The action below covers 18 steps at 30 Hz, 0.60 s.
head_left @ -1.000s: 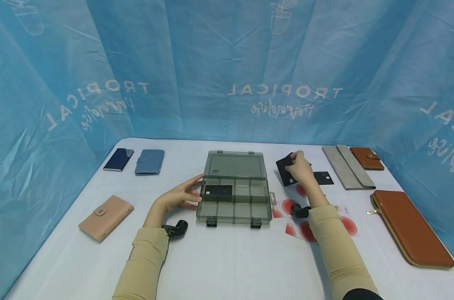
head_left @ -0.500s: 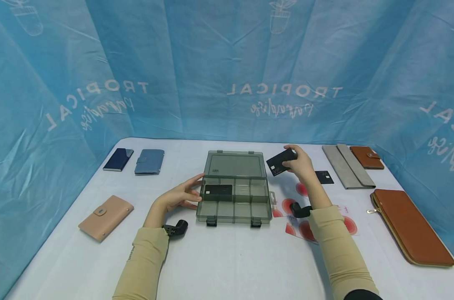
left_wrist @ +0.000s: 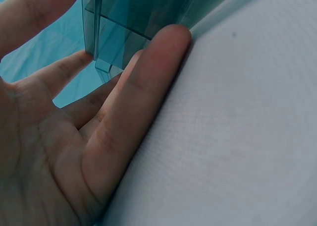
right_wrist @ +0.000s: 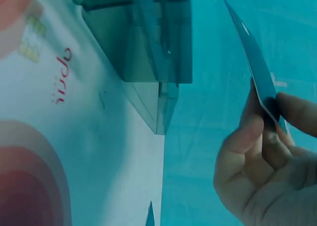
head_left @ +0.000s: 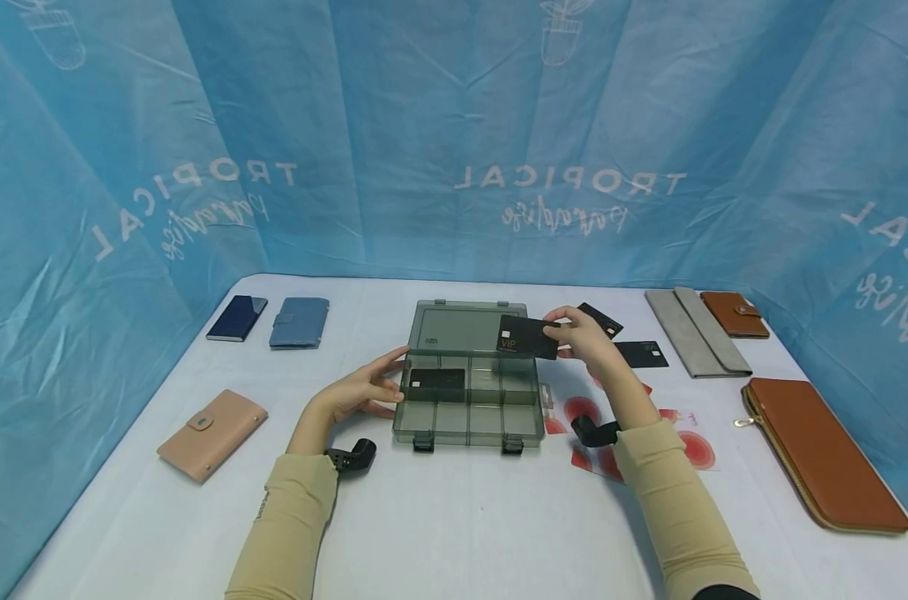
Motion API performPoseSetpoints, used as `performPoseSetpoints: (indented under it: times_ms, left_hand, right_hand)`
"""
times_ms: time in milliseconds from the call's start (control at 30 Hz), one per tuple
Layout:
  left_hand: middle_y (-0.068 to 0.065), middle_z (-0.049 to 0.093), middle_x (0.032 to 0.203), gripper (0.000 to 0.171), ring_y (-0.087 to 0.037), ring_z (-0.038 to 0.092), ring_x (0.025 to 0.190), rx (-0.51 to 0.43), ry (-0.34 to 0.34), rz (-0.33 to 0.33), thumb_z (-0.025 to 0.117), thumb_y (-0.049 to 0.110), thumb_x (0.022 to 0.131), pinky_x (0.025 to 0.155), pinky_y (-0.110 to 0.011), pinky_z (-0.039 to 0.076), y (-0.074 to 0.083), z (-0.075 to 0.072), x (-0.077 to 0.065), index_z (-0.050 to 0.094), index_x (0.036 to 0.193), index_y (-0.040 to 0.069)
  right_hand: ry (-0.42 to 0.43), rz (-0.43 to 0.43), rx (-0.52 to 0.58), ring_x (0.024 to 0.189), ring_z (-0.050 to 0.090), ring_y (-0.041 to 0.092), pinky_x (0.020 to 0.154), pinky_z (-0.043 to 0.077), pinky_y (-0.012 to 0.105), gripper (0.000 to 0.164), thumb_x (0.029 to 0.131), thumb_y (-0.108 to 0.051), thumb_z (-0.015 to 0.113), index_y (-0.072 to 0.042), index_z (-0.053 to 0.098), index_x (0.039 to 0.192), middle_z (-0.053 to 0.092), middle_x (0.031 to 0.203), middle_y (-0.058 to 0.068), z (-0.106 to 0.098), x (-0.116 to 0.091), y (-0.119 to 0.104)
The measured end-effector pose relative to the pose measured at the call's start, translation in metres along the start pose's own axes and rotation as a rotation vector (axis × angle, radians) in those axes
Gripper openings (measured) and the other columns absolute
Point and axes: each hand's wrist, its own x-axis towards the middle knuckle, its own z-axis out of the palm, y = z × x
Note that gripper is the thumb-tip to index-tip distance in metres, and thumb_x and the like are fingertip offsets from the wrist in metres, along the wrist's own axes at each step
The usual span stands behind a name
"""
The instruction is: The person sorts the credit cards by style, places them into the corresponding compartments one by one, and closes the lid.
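Right hand (head_left: 583, 338) pinches black rectangular card (head_left: 527, 337) near green plastic box (head_left: 454, 328); spread left hand (head_left: 356, 392) touches its left edge; white tablecloth (head_left: 461, 525).

We've got a smooth see-through plastic box (head_left: 469, 358), matt grey pouch (head_left: 698, 334) at its 3 o'clock, wrinkly blue cloth (head_left: 416, 125) at 12.
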Motion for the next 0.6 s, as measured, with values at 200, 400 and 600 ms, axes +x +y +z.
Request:
performPoseSetpoints:
  times_ms: [200,400,600]
  left_hand:
    - [-0.017,0.002,0.153,0.087,-0.018,0.055,0.093,0.002,0.001,0.002,0.061,0.005,0.085,0.086,-0.049,0.050,0.002,0.001,0.000,0.007,0.151,0.022]
    - [-0.017,0.002,0.153,0.086,-0.019,0.054,0.093,0.005,0.004,-0.002,0.060,0.004,0.085,0.085,-0.049,0.050,0.002,0.001,0.000,0.008,0.151,0.022]
    - [-0.017,0.003,0.153,0.086,-0.019,0.055,0.092,0.020,0.000,0.001,0.061,0.006,0.086,0.085,-0.049,0.050,0.000,0.000,0.000,0.007,0.151,0.022]
  right_hand:
    - [-0.162,-0.062,-0.082,0.096,0.050,0.025,0.083,0.045,0.043,0.023,0.095,-0.012,0.048,0.000,0.049,0.115,0.051,0.116,0.019,0.010,-0.003,0.002]
    - [-0.231,-0.177,-0.244,0.089,0.051,0.025,0.077,0.048,0.036,0.015,0.090,-0.004,0.053,-0.003,0.056,0.105,0.054,0.103,0.013,0.022,-0.006,0.005]
    - [-0.203,-0.282,-0.482,0.082,0.055,0.020,0.069,0.049,0.032,0.013,0.086,0.002,0.059,-0.006,0.062,0.095,0.061,0.091,0.007,0.033,-0.010,0.004]
